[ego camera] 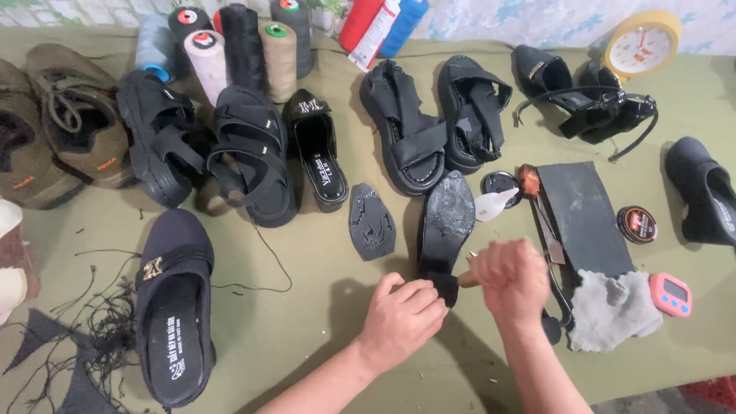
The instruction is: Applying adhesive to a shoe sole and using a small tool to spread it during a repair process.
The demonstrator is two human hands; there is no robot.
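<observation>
An olive-green cloth (322, 322) is covering the bench (690, 368) from edge to edge, creasing slightly and lying in even, soft daylight with faint shadows. Along the far side a pale patterned wall covering (521, 19) with bluish and greenish motifs is running behind the bench. At the lower right corner, past the bench edge, a strip of grey floor (652, 400) is showing beside something red (709, 391).
</observation>
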